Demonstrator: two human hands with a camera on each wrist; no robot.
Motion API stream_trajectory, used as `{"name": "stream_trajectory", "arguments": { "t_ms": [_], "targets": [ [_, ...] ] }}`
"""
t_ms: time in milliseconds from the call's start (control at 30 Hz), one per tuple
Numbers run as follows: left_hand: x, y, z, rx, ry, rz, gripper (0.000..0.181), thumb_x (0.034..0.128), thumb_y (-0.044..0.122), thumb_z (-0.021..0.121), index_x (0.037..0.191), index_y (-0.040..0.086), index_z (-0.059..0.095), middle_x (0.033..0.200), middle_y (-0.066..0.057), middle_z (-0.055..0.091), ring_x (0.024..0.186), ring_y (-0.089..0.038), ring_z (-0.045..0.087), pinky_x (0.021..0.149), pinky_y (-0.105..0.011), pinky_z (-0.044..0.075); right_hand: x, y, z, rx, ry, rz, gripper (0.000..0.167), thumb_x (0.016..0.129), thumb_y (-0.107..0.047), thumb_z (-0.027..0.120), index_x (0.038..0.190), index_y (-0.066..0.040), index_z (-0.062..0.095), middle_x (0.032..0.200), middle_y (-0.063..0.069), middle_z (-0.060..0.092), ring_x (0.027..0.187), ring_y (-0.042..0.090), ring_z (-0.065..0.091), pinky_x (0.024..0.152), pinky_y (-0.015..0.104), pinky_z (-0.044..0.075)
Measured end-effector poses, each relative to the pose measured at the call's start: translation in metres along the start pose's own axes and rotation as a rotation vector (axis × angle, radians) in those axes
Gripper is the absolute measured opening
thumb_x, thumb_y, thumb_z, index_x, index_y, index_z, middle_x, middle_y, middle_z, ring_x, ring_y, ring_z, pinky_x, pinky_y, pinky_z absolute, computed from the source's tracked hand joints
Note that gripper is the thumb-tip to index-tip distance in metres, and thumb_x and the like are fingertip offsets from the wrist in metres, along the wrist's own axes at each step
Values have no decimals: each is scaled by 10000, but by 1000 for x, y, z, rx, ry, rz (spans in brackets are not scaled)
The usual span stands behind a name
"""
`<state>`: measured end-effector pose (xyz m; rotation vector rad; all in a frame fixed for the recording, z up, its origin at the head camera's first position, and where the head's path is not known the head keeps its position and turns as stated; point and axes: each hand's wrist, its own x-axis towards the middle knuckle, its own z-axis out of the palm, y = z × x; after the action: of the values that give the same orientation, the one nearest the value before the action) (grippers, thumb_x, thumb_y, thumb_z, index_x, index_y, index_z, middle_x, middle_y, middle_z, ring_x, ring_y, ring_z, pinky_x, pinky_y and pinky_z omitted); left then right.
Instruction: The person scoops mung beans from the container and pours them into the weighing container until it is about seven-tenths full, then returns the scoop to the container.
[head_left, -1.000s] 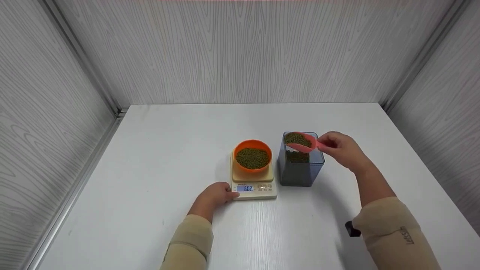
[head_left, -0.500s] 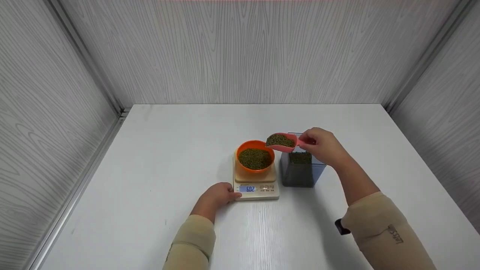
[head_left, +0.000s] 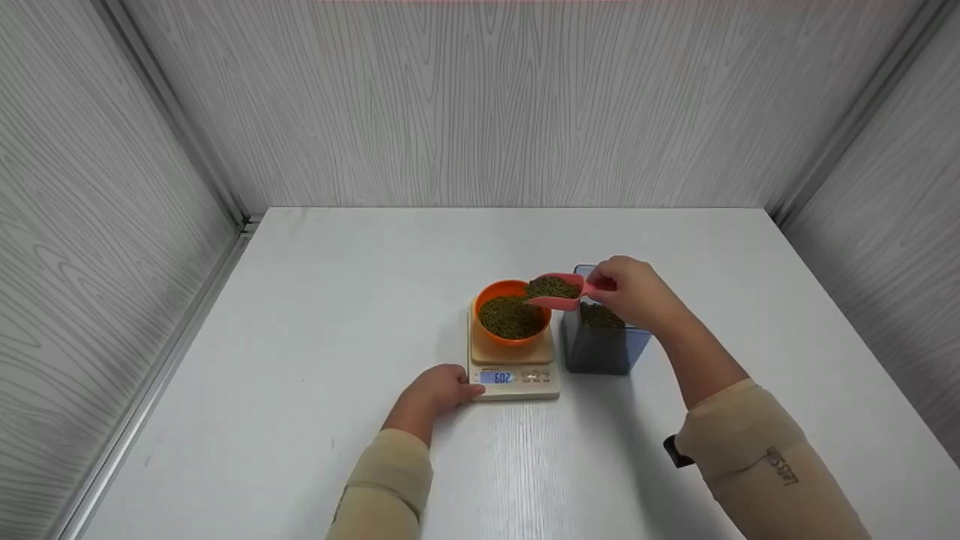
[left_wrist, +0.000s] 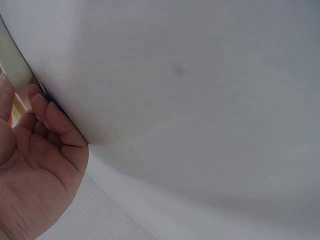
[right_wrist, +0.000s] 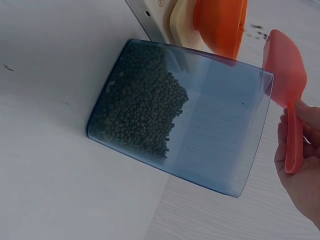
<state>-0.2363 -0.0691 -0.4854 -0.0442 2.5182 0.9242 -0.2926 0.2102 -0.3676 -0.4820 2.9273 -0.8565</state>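
Observation:
My right hand (head_left: 630, 292) pinches the handle of a pink scoop (head_left: 559, 303) heaped with small green beans, likely mung beans. The scoop's lip hangs over the right rim of an orange bowl (head_left: 513, 343), which holds more beans. In the right wrist view, a few blurred beans (right_wrist: 258, 33) show in the air between scoop (right_wrist: 286, 70) and bowl. The bowl stands on a cream kitchen scale (head_left: 541, 390) whose lit display (head_left: 497, 377) seems to read 602. My left hand (head_left: 435, 388) grips the scale's front left corner, thumb on top and fingers curled against the side.
Right beside the scale stands a clear bluish square container (head_left: 600, 354), partly filled with beans, below my right hand. The white table (head_left: 337, 300) is bounded by a grey wood-grain back wall (head_left: 480, 105) and side walls.
My right hand has carried the loaded scoop left from above the container to the bowl's rim, then tipped it slightly lower. My left hand stays at the scale, and the reading looks the same.

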Motion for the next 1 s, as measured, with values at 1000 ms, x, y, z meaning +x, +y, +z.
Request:
{"name": "stream_trajectory", "arguments": {
  "t_ms": [1000],
  "targets": [
    [-1, 1, -1, 25, -9, 3, 316, 847, 412, 610, 765, 115, 541, 729, -30, 496, 734, -185, 477, 675, -319, 364, 7, -19, 1, -173, 43, -67, 126, 855, -100, 609, 926, -9, 658, 863, 120, 565, 786, 235, 518, 718, 378, 470]
  ]
}}
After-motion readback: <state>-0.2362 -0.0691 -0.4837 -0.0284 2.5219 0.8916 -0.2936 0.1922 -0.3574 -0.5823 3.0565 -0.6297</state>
